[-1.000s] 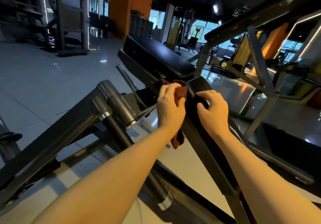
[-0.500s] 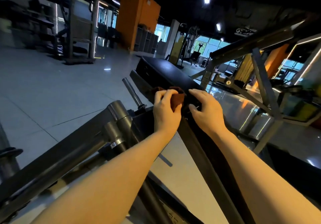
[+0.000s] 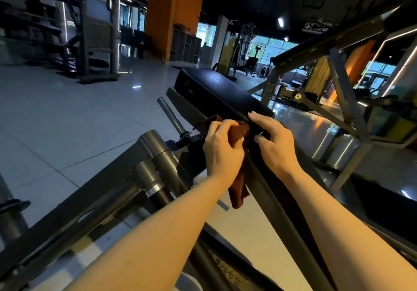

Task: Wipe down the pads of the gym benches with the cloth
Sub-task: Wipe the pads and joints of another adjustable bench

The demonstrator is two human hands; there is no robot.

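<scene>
A black padded bench pad (image 3: 216, 90) slopes away from me in the middle of the view. My left hand (image 3: 222, 148) grips a brown cloth (image 3: 238, 132) bunched against the pad's near end, and a tail of the cloth hangs below my wrist. My right hand (image 3: 274, 143) rests on the narrow black pad (image 3: 282, 191) just right of the cloth, its fingers stretched toward the gap between the two pads. Part of the cloth is hidden under my left hand.
A grey steel frame arm (image 3: 94, 200) with a weight peg (image 3: 170, 115) runs along the left. Another machine's angled frame (image 3: 345, 92) stands at the right. Pale tiled floor (image 3: 56, 119) spreads to the left, with racks (image 3: 90, 33) at the back.
The view has lifted and neared the pad. Both hands have slid up along the narrow pad toward the big pad's near end, the left still gripping the cloth.
</scene>
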